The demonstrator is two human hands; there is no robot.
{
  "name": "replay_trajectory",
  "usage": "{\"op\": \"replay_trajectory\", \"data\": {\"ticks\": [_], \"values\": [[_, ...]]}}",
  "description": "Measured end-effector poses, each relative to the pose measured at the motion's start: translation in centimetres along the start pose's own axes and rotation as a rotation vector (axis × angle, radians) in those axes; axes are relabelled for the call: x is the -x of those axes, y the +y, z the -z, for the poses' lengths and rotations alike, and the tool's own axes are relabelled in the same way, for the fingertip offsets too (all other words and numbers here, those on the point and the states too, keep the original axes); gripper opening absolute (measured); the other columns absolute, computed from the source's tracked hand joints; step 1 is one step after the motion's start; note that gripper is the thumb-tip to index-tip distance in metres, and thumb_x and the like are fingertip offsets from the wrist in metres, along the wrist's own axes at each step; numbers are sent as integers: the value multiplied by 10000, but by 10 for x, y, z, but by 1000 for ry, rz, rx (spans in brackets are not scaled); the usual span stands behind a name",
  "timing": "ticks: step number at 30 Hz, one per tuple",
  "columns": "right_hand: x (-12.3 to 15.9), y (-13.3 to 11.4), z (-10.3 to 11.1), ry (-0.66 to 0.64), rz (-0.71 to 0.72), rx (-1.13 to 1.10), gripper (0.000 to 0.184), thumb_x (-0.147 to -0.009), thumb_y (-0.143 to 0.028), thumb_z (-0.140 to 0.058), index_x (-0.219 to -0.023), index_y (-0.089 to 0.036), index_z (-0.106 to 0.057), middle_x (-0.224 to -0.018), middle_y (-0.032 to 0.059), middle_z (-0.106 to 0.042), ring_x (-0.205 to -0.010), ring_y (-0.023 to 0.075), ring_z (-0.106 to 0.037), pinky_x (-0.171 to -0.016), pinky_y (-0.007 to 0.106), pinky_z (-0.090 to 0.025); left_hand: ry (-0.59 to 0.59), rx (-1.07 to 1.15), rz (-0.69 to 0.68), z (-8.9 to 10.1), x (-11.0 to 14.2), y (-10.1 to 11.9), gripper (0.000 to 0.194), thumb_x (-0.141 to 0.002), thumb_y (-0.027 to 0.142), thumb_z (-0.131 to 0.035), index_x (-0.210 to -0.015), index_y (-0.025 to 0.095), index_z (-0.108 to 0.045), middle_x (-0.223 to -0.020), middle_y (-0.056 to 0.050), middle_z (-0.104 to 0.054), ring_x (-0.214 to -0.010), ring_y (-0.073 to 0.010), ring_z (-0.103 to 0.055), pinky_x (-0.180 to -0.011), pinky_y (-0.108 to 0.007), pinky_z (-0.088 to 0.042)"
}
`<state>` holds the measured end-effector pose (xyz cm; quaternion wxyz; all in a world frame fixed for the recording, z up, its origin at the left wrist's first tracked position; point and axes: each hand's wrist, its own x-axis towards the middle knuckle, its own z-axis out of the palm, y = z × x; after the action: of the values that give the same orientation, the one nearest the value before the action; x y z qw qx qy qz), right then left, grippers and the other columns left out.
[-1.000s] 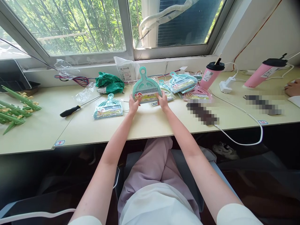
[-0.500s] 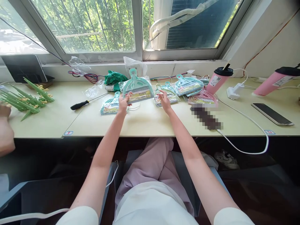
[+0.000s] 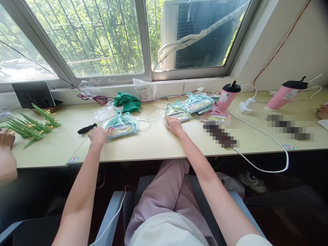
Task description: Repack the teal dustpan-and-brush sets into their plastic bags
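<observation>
My left hand (image 3: 98, 135) is at the left edge of a small stack of bagged dustpan and brush sets (image 3: 122, 127), its fingers curled and the thumb side touching the wrapping. The stack lies flat on the table, pale green handles pointing to the window. My right hand (image 3: 174, 125) is closed over the near left corner of another bagged dustpan and brush set (image 3: 180, 112), with its fingertips partly hidden. More green sets (image 3: 198, 102) and a pink dustpan set (image 3: 216, 115) lie in a pile to the right of that hand.
A black-handled screwdriver (image 3: 87, 128) lies beside my left hand. Behind stand a green crumpled bag (image 3: 127, 101), clear plastic and thin wires. Pink cups (image 3: 229, 97), a charger plug (image 3: 246, 106) and a white cable (image 3: 269, 136) are to the right. Another person's hand (image 3: 6, 140) is by green plastic stalks (image 3: 38, 124).
The dustpan set held up in my left hand is now down on the left stack. My right hand has moved onto a set in the right pile. The view has tilted up.
</observation>
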<state>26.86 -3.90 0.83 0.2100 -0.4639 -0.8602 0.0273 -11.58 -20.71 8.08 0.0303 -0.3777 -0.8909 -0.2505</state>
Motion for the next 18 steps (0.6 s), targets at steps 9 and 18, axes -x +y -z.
{"op": "replay_trajectory", "data": {"ticks": [9, 18], "values": [[-1, -4, 15, 210, 41, 62, 459, -957, -62, -448, -1353, -170, -652, -1271, 137, -747, -1182, 263, -671, -1047, 387, -423, -504, 716, -125, -51, 55, 150, 566, -1036, 534, -267, -1190, 144, -648, -1039, -177, -723, -794, -271, -719, -715, -377, -562], [0, -20, 14, 163, 187, 32, 366, -1012, -160, -503, -1335, -248, -653, -1119, 59, -797, -1022, 199, -737, -946, 290, -461, -1129, 1331, 142, -163, 54, 244, 207, -947, 327, -537, -860, 158, -620, -524, 0, -567, -413, -138, -552, -437, -222, -458]]}}
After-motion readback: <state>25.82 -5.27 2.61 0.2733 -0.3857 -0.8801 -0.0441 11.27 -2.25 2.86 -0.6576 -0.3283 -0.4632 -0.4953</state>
